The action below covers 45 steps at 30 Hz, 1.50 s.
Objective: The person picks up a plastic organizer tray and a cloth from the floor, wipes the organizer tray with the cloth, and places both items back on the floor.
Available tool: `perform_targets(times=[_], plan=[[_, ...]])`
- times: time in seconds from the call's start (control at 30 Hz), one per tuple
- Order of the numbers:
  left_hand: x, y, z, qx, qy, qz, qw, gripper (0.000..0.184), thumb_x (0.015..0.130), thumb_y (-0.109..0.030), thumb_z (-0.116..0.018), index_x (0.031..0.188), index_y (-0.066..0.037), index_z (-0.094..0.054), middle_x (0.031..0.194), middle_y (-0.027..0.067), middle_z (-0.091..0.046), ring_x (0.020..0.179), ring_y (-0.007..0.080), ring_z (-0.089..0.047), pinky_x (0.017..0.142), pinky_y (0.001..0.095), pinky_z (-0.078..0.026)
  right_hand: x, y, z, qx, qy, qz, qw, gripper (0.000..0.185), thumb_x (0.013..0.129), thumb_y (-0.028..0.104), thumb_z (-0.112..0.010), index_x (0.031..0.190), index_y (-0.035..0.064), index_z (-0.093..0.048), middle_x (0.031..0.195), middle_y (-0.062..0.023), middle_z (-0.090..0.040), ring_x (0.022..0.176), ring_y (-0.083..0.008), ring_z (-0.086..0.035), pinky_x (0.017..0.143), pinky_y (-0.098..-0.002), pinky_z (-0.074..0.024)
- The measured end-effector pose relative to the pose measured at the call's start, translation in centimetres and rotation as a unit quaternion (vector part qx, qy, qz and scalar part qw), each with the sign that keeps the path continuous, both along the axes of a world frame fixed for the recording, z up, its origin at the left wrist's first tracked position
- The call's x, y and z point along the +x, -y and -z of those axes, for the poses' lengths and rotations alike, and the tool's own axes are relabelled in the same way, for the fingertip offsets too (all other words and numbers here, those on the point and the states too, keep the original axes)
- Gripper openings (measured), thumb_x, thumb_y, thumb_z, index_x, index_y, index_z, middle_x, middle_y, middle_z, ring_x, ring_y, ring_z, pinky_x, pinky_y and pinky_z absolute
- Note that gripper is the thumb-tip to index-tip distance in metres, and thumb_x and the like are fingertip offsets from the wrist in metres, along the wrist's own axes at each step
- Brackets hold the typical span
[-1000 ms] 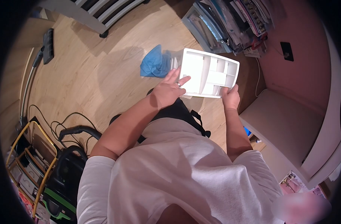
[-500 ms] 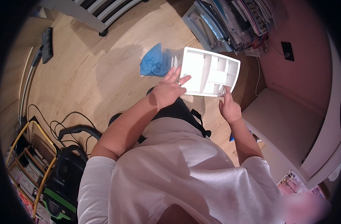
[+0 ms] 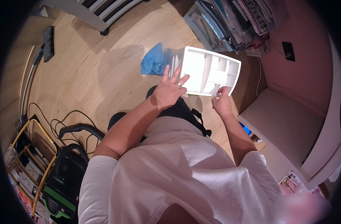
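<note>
In front of me is a white plastic tray unit [image 3: 194, 65] divided into several compartments, its left section large and bare. My left hand [image 3: 169, 89] lies at its left front corner with fingers spread, the thumb and a ringed finger touching or just over the rim. At the front right small compartment is my right hand [image 3: 222, 102]. Its fingers are bent together over the rim, and whatever they pinch is too small to make out. A crumpled blue bag [image 3: 152, 59] is beyond my left fingertips, beside the unit's ribbed side.
Folders and papers [image 3: 230, 26] fill a stand at the back right. A grey-beige cabinet [image 3: 286, 119] stands to my right. On the left are a vacuum cleaner [image 3: 60, 190], its looped cable, a floor nozzle [image 3: 48, 44] and a yellow-framed rack [image 3: 26, 164]. A wheeled white frame [image 3: 99, 18] stands at the back.
My right hand has shifted slightly left and up, its fingers curling into the front right compartment. My left fingers have spread wider apart. The tray unit has hardly moved.
</note>
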<state>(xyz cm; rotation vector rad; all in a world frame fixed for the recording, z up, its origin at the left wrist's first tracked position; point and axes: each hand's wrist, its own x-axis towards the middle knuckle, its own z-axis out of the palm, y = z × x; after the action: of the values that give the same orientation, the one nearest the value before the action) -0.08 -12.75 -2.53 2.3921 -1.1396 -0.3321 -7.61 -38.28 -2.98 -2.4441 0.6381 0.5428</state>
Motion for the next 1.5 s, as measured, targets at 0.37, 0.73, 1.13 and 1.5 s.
perform_targets(times=[0.37,0.73,1.13,1.5], plan=[[0.5,-0.2,-0.6,0.016,-0.024,0.009,1.000,0.018,0.083,-0.018,-0.047,0.083,-0.014,-0.064,0.138,0.0046,-0.041,0.137,0.0344,-0.016,0.105,0.0641,-0.006,-0.1,-3.7,-4.2,-0.172,-0.137,-0.237,0.946,0.024,0.089,0.012,-0.039,0.112,0.0046,-0.038,0.115,-0.0180,-0.055,0.071,-0.0335,-0.062,0.060,-0.0432,-0.0482],[0.4,0.1,-1.0,0.097,-0.024,0.022,0.995,0.019,0.083,-0.017,-0.046,0.088,-0.016,-0.064,0.142,0.0031,-0.035,0.137,0.0364,-0.013,0.100,0.0714,-0.004,1.9,-5.1,-2.2,0.080,-0.078,-0.050,0.992,0.023,0.078,-0.001,-0.051,0.098,0.0040,-0.041,0.091,-0.0163,-0.054,0.067,-0.0226,-0.063,0.054,-0.0353,-0.0481],[0.6,-0.3,-0.1,0.046,-0.021,0.037,0.998,0.012,0.082,-0.023,-0.054,0.086,-0.014,-0.061,0.142,0.0037,-0.033,0.137,0.0337,-0.012,0.102,0.0685,-0.005,-0.1,-3.7,-3.5,0.242,0.118,0.056,0.961,0.007,0.086,0.003,-0.058,0.093,0.0026,-0.056,0.080,-0.0009,-0.058,0.072,-0.0070,-0.054,0.068,-0.0209,-0.0450],[-9.1,-19.0,2.3,0.037,-0.117,-0.355,0.927,0.040,0.078,-0.015,-0.065,0.116,-0.014,-0.054,0.136,0.0168,-0.035,0.122,0.0396,-0.039,0.100,0.0445,-0.036,10.3,-23.0,11.3,0.130,0.075,-0.068,0.986,0.050,0.085,0.025,-0.061,0.123,-0.0040,-0.046,0.130,-0.0159,-0.045,0.114,-0.0255,-0.050,0.092,-0.0323,-0.0415]])
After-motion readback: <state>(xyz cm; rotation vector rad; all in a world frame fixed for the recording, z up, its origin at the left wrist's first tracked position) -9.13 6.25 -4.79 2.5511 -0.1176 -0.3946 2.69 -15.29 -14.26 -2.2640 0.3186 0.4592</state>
